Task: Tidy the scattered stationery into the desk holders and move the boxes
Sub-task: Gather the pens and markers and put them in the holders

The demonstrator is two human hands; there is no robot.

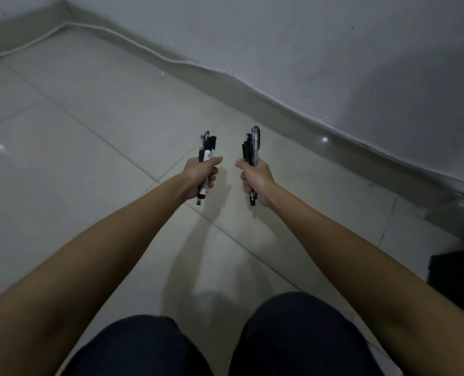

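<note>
My left hand (201, 173) grips a bundle of black and white markers and pens (207, 147), held upright with their caps pointing away from me. My right hand (255, 178) grips a second bundle of dark pens (252, 143), also upright. Both arms are stretched out in front of me above a tiled floor, the two fists about a hand's width apart. No desk holder or box is clearly in view.
Pale floor tiles (90, 147) fill the view. A grey wall (334, 50) with a skirting board runs diagonally from upper left to right. A thin cable (95, 27) follows the skirting. A black object (456, 270) sits at the right edge. My knees (293, 332) show at the bottom.
</note>
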